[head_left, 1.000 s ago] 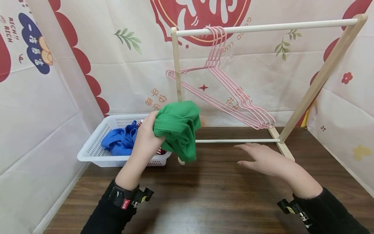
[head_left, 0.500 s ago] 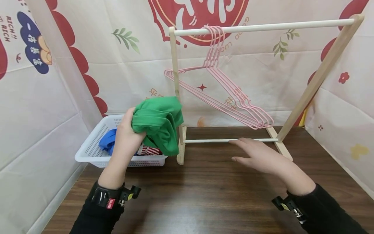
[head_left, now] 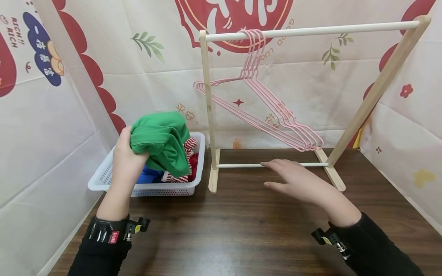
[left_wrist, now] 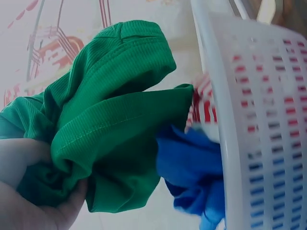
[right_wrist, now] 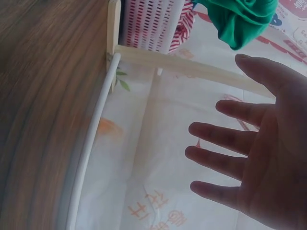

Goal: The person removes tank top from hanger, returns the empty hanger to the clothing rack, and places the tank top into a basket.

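My left hand (head_left: pixel 128 159) grips a bunched green cloth garment (head_left: pixel 160 140), held over the white plastic basket (head_left: pixel 162 189) on the left. In the left wrist view, thumb and fingers pinch the folds of the green garment (left_wrist: pixel 115 120), with its ribbed band facing the camera. Below it in the basket lie a blue garment (head_left: pixel 149 176) and a red-and-white striped one (head_left: pixel 189 147), both partly hidden by the green cloth. My right hand (head_left: pixel 298 182) hovers palm down in front of the rack's lower rod, holding nothing. In the right wrist view its fingers are spread and straight.
A wooden rack (head_left: pixel 208 96) with a white top rod (head_left: pixel 331 30) stands behind the hands. Several pink hangers (head_left: pixel 276 111) hang from the rod's left part. The brown table (head_left: pixel 221 230) extends in front, and printed cloth walls (head_left: pixel 155 88) enclose the back and sides.
My left hand has carried the green garment leftward from beside the rack's left post to above the basket. The right hand has drifted slightly left.
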Demonstrator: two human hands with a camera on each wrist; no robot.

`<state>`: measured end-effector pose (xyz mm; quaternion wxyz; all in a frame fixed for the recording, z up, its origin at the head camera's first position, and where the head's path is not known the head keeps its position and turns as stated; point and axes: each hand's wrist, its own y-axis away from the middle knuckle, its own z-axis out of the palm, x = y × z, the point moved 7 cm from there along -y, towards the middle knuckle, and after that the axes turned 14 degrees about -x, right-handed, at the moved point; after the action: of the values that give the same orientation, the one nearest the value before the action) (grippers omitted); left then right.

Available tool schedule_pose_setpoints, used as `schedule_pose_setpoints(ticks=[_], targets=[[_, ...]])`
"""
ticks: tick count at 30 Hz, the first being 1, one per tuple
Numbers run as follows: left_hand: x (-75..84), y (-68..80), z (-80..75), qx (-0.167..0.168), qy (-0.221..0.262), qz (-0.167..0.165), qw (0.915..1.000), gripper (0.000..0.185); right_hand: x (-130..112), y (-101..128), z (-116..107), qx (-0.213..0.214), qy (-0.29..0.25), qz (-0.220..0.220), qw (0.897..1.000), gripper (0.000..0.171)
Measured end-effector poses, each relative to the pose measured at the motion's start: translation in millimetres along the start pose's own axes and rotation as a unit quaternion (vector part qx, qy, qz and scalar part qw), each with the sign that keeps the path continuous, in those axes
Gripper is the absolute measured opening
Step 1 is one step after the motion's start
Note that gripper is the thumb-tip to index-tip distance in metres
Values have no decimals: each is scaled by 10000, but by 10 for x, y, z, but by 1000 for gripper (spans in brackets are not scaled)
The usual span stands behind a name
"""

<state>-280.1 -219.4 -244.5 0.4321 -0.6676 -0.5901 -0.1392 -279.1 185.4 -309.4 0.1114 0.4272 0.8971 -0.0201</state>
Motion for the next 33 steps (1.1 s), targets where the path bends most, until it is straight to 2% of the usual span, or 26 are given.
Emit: schedule_pose_setpoints(ticks=[7, 13, 17, 21, 25, 29, 33], targets=[[-193, -17, -204, 343, 136, -328, 9988, 49, -67, -70, -6, -8, 5, -147, 9999, 58], [-360, -40, -283, 431, 261, -645, 9966, 50, -98, -93, -17, -21, 12, -151, 9999, 57], [-471, -69, -310, 488, 204, -736, 9959, 49, -115, -108, -20, -65, -31, -165, 9998, 56], [-582, -94, -305, 556, 23, -735, 9957, 48, -130, -131, -10, -73, 26, -227, 9997, 56], [-706, -112, -279, 556, -69, -914, 9942, 48, -151, -144, -7, -54, 121, -297, 9995, 56], [-824, -138, -212, 343, 14, -1247, 9916, 57, -157, -143, -7, -70, 142, -293, 9994, 56], [-929, -168, -101, 56, 105, -1437, 9895, 68, -154, -147, 5, -110, 139, -268, 9995, 56]])
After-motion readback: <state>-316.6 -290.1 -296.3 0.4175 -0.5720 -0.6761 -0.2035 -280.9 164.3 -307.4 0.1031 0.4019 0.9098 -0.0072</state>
